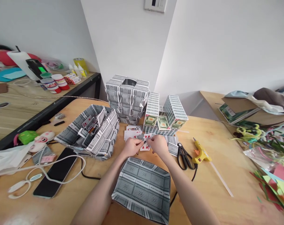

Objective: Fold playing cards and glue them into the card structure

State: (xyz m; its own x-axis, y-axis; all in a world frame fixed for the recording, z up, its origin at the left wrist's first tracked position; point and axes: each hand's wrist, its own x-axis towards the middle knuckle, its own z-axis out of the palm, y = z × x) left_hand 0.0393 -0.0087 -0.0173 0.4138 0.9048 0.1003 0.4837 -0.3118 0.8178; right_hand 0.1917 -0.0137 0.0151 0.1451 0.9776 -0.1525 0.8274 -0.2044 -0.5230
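Observation:
My left hand [132,147] and my right hand [159,145] are close together over the table, fingers pinched at the two sides of a playing card [146,147] with red hearts. Where exactly each fingertip grips is partly hidden. Left of it, more playing cards [130,133] lie face up, while patterned card backs [172,145] show beyond my right hand. Between my forearms sits a shallow open tray [144,182] made of grey patterned cards. A larger card-built basket [104,134] to the left holds loose cards and small packs.
Behind stand a tall card-built box [129,98] and stacked card packs [152,107]. Black scissors [184,157] and a yellow glue gun [201,152] lie right, near a glue stick [221,179]. A phone [56,173], white cable and plush toy [42,141] are left; paper scraps [280,178] lie far right.

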